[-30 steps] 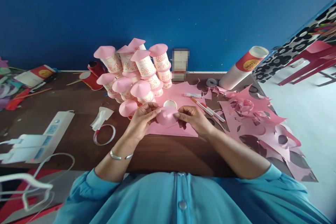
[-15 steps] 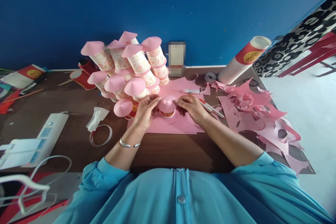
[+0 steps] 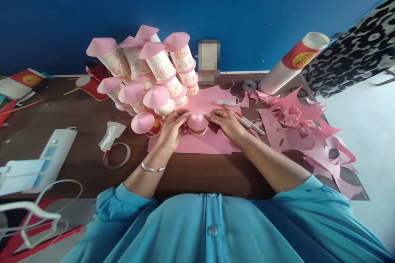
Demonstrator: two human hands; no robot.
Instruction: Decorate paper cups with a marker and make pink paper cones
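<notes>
Centrally, a smooth, shallow pink paper cone (image 3: 198,120) was held over a small cup (image 3: 198,132), its edge pinched from both sides in the grip of the left hand (image 3: 173,126) and right hand (image 3: 226,123); beneath, pink paper (image 3: 203,146) was spread on the brown tabletop (image 3: 68,109).

— Report hand positions.
— My left hand (image 3: 173,128) and right hand (image 3: 227,124) pinch opposite edges of a pink paper cone (image 3: 197,119) over a cup (image 3: 198,132).
— Specify surrounding items.
— Cone-topped stacked cups (image 3: 159,67): far, left of centre. Two markers (image 3: 251,125): beside my right hand. Pink paper scraps (image 3: 311,148): right side.
</notes>
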